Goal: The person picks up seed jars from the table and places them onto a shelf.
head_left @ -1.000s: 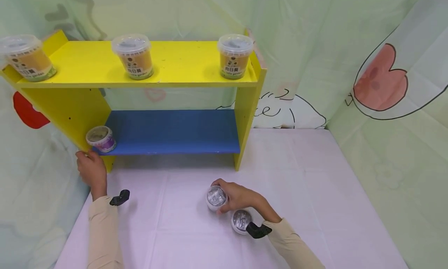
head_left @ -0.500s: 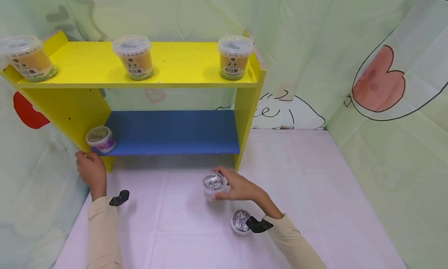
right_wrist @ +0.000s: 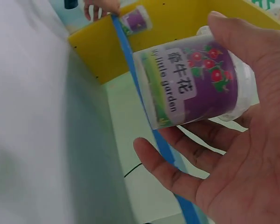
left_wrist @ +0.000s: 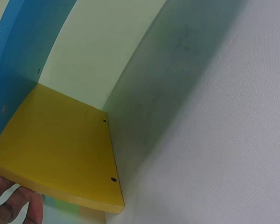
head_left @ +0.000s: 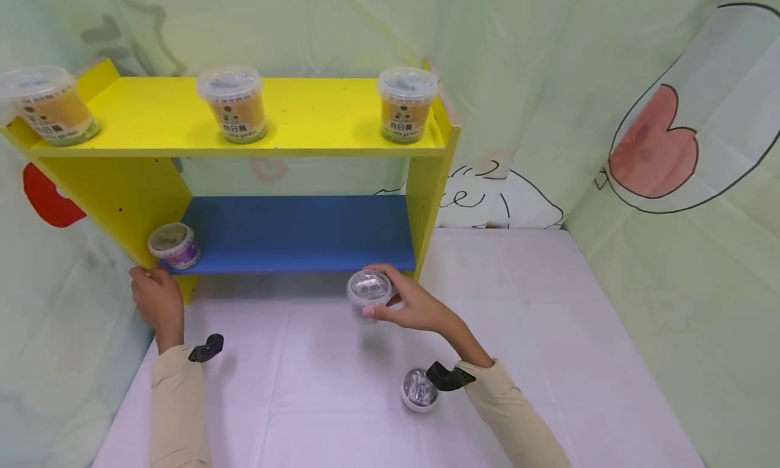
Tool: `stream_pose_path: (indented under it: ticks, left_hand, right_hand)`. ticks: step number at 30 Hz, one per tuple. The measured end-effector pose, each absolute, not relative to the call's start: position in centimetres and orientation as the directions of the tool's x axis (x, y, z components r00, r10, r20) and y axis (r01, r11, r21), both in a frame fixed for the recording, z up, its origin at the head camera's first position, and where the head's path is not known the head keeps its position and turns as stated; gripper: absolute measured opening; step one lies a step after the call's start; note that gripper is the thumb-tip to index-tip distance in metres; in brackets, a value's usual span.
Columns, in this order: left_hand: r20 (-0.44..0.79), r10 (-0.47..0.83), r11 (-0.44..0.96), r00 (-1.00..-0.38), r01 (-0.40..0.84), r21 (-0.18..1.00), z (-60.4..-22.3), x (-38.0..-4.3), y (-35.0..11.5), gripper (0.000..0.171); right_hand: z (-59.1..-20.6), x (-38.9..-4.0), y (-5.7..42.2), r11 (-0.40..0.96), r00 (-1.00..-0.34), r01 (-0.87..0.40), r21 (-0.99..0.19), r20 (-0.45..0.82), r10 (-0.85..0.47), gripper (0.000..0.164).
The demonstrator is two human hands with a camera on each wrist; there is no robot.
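My right hand (head_left: 420,309) holds a small clear-lidded plastic tub (head_left: 368,292) above the table, just in front of the blue shelf board (head_left: 298,234). Its purple label with red flowers, reading "My little garden", faces the right wrist camera (right_wrist: 200,79); thumb and fingers lie around its sides. At the shelf's lower left corner, my left hand (head_left: 158,302) grips the front edge of the yellow side panel (left_wrist: 60,154), fingers curled at it. Just above that hand, a matching purple tub (head_left: 178,246) stands on the blue board's left end.
Another lidded tub (head_left: 419,390) stands on the pale tablecloth (head_left: 329,414), near my right forearm. Along the yellow top board (head_left: 317,112) stand three orange-labelled tubs, one at the right end (head_left: 407,109). Printed cloth (head_left: 524,116) hangs behind and at both sides.
My right hand has lifted the tub off the table and carried it forward toward the blue board. The left hand stays at the panel.
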State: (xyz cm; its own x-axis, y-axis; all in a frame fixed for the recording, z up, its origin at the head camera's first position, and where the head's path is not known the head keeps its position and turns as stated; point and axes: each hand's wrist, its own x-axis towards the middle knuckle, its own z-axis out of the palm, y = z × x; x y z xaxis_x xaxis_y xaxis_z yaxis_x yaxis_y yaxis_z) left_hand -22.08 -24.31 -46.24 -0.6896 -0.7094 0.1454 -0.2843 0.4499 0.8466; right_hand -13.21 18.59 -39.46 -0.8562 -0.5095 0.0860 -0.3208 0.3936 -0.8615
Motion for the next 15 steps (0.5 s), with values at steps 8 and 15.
stream_pose_path:
  ticks: [8,15]
  left_hand:
    - [0.131,-0.715,0.450,-0.686,-0.310,0.838,-46.49,-22.27,-24.55,0.052]
    - [0.122,-0.714,0.444,-0.690,-0.311,0.841,-46.52,-22.30,-24.65,0.053]
  right_hand:
    - [-38.50,-13.47,18.26,0.339,-0.858,-0.325,-0.883,0.125,-0.497,0.067]
    - [-38.71,-13.77,18.12,0.332,-0.869,-0.338,-0.881,0.157,-0.469,0.067]
